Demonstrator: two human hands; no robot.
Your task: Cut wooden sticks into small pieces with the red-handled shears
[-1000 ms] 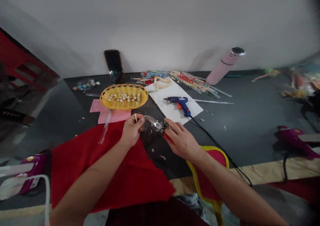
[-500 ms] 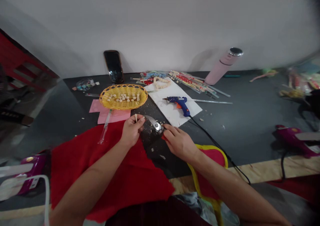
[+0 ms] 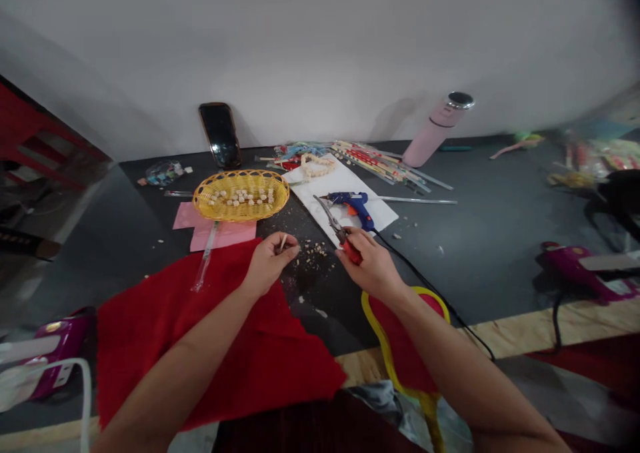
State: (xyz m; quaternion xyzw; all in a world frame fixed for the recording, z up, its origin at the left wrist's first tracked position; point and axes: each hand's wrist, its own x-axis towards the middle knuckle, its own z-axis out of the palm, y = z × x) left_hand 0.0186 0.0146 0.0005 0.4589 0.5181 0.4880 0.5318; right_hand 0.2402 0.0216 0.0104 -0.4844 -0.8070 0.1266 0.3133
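Left forearm (image 3: 197, 343) toward two o'clock; left hand (image 3: 270, 261) pinching; right forearm (image 3: 453, 354) toward ten o'clock; right hand (image 3: 373, 263) at left's three o'clock, fingers curled.

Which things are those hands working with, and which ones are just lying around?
Being worked with:
- red-handled cutters, in the right hand
- small pale stick, in the left hand
- probably the yellow basket of pale pieces

Just lying around, it seems:
- black phone
- pink bottle

Unclear: blue glue gun, untouched.
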